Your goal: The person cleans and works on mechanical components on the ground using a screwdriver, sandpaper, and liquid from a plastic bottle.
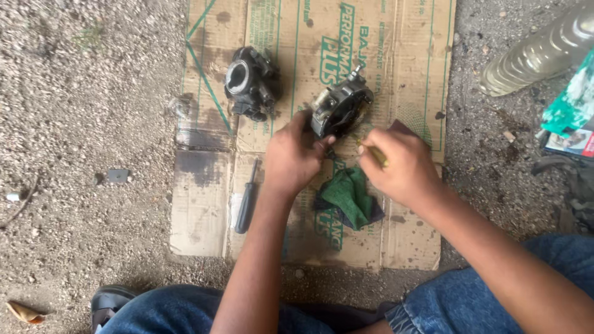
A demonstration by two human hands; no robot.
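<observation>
At the centre of the frame the left hand is closing its fingers around the lower edge of a dark metal carburetor part, steadying it on the flattened cardboard sheet that is lying on the gravel. Just to its right, the right hand is gripping a slim yellowish tool and pointing its tip toward the underside of that part; whether the tip is touching the metal is too small to tell. A second, blacker carburetor body is sitting apart at the upper left of the cardboard, untouched, which suggests the unit is already split into pieces and the work on the held piece is under way rather than finished. A black-handled screwdriver is lying unused at lower left of the sheet, and a crumpled green rag is resting below the hands. A clear plastic bottle is lying at the upper right, off the cardboard.
</observation>
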